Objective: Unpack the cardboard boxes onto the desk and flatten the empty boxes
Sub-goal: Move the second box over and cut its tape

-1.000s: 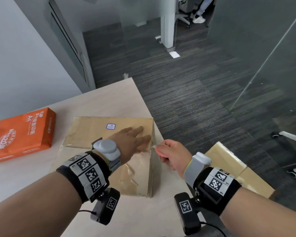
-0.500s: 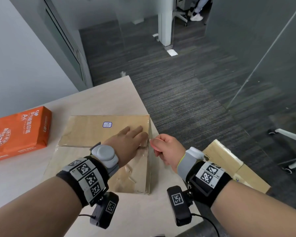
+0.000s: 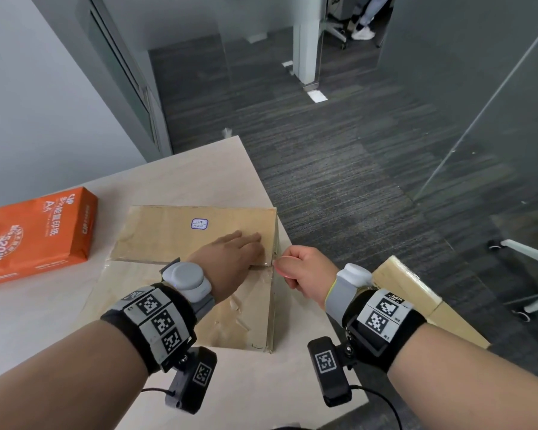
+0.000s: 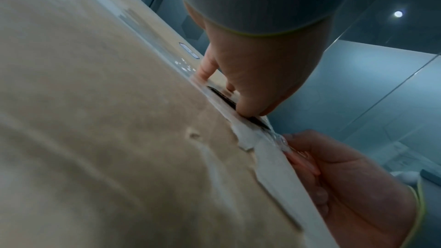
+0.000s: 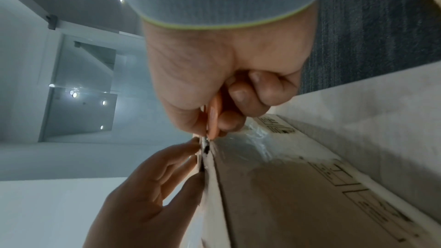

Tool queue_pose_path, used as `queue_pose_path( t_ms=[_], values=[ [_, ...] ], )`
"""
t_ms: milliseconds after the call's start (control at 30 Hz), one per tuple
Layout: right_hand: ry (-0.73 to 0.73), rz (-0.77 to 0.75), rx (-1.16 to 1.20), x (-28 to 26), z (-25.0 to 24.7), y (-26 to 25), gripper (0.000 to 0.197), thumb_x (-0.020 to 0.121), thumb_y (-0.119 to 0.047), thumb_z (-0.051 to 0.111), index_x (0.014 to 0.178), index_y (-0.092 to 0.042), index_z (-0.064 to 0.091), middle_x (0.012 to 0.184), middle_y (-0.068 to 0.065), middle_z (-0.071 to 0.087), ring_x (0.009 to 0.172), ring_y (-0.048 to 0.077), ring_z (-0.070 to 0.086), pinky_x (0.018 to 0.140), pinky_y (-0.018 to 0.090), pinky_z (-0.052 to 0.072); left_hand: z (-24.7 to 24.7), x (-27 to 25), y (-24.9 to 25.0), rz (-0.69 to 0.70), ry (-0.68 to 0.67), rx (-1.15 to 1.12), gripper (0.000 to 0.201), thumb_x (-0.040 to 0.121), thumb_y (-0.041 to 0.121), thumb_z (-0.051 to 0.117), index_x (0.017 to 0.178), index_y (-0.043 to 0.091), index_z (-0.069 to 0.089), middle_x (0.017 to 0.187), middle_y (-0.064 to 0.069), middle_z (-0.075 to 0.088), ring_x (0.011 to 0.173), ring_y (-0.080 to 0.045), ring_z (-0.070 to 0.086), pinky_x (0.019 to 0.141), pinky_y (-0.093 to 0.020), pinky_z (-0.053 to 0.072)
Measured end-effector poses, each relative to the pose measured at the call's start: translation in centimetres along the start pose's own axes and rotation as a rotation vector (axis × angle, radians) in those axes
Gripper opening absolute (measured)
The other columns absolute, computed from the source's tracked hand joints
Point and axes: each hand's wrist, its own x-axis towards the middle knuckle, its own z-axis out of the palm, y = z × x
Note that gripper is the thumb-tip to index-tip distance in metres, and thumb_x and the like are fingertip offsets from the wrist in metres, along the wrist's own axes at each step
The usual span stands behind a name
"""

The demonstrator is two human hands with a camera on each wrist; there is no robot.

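There, a brown cardboard box (image 3: 196,268) lay flat-topped on the pale wooden surface (image 3: 199,178), its right side close to the surface's right edge. Its top was two closed flaps meeting in a seam that ran across the middle, and glossy clear tape (image 3: 230,308) wrinkled over the near flap. A small white sticker with a blue border (image 3: 199,224) sat on the far flap. Printed black line markings ran along the box's right side wall (image 5: 334,186), seen from the right wrist.

The left hand (image 3: 230,262) rested palm down on the box top, fingers (image 3: 249,240) straight and flat, at the right end of the seam. From the left wrist, the fingertips (image 4: 248,108) pressed right at a dark slit where the flaps had parted.

The right hand (image 3: 305,274) was just beside the box's right edge, at the seam's end, its grip curled tight around a thin orange-pink tool (image 5: 213,118). The tool's tip met the taped corner of the box; whether it was a blade, I could not tell. There the tape looked crumpled and shiny (image 4: 276,137).

To the left of the box, apart from it, an orange paper ream pack (image 3: 35,234) lay on the same surface. To the right of the box, below the surface's edge, a second cardboard box (image 3: 416,293) stood on the grey carpet (image 3: 354,169).
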Motion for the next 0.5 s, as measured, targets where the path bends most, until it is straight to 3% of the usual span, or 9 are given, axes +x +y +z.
queue_pose_path(
  t_ms=[67,100,133,200,267,333,400,467,500],
  values=[
    [-0.031,-0.002,-0.028,-0.4,-0.4,0.0,0.022,0.087,-0.016,0.06,0.066,-0.014,0.053,0.051,-0.003,0.052,0.043,0.011,0.038,0.048,0.022,0.031,0.0,-0.7,-0.4,0.052,0.106,-0.054,0.026,0.071,0.004,0.085,0.092,0.016,0.076,0.114,-0.005,0.076,0.092,-0.03,0.077,0.068,-0.04,0.064],
    [-0.043,-0.003,-0.033,-0.7,-0.6,-0.1,0.022,0.087,-0.015,0.06,0.066,-0.014,0.053,0.05,-0.002,0.051,0.042,0.01,0.038,0.047,0.021,0.031,-0.4,-1.1,-0.3,0.057,0.154,-0.097,0.01,0.077,0.012,0.08,0.086,0.015,0.077,0.109,-0.004,0.077,0.087,-0.027,0.077,0.064,-0.038,0.063],
    [-0.046,0.003,-0.024,-1.0,-0.9,-0.2,0.023,0.086,-0.014,0.061,0.065,-0.013,0.052,0.051,-0.001,0.049,0.041,0.009,0.037,0.045,0.019,0.031,-0.8,-1.4,-0.3,0.022,0.191,-0.177,0.014,0.083,0.024,0.068,0.085,0.015,0.078,0.109,-0.003,0.077,0.087,-0.024,0.077,0.068,-0.036,0.063],
    [-0.023,0.019,0.043,-1.3,-1.5,0.0,0.028,0.086,-0.016,0.062,0.061,-0.015,0.049,0.053,0.002,0.047,0.04,0.01,0.033,0.039,0.017,0.027,-0.8,-2.3,-1.1,-0.112,0.263,-0.38,0.042,0.085,0.042,0.049,0.091,0.015,0.08,0.117,-0.001,0.075,0.099,-0.022,0.074,0.086,-0.03,0.057],
    [0.027,0.039,0.133,-1.4,-1.8,0.0,0.035,0.089,-0.016,0.063,0.058,-0.018,0.047,0.055,0.005,0.045,0.04,0.012,0.028,0.039,0.018,0.024,-0.9,-3.7,-2.9,-0.274,0.315,-0.442,0.049,0.084,0.049,0.045,0.097,0.018,0.079,0.126,0.001,0.072,0.108,-0.022,0.07,0.093,-0.022,0.045],
    [0.08,0.048,0.213,-1.6,-1.9,-0.3,0.04,0.091,-0.015,0.063,0.056,-0.02,0.047,0.056,0.006,0.045,0.038,0.011,0.026,0.039,0.018,0.021,-0.8,-5.5,-5.4,-0.491,0.367,-0.384,0.045,0.082,0.052,0.051,0.106,0.025,0.077,0.138,0.0,0.064,0.117,-0.026,0.065,0.1,-0.031,0.044],
    [0.084,0.02,0.238,-1.9,-1.4,-1.3,0.039,0.092,-0.018,0.065,0.056,-0.023,0.052,0.057,0.005,0.05,0.042,0.013,0.031,0.041,0.019,0.023,-0.8,-7.8,-7.9,-0.804,0.26,-0.266,0.044,0.084,0.052,0.064,0.125,0.037,0.066,0.157,0.001,0.045,0.14,-0.03,0.046,0.113,-0.048,0.036],
    [0.05,-0.037,0.23,-2.3,-0.1,-3.0,0.028,0.093,-0.024,0.067,0.065,-0.021,0.061,0.061,0.004,0.059,0.047,0.014,0.042,0.042,0.021,0.027,-0.8,-10.3,-9.9,-1.022,0.103,-0.311,0.058,0.086,0.052,0.067,0.141,0.043,0.05,0.166,0.001,0.027,0.15,-0.032,0.028,0.119,-0.052,0.029],
    [0.033,-0.07,0.236,-2.4,0.3,-3.7,0.021,0.093,-0.026,0.067,0.074,-0.018,0.066,0.066,0.005,0.064,0.051,0.015,0.048,0.043,0.023,0.03,-0.7,-10.8,-10.0,-1.048,0.071,-0.372,0.063,0.088,0.052,0.066,0.146,0.042,0.045,0.167,0.0,0.025,0.149,-0.033,0.029,0.119,-0.051,0.03]
  ],
)
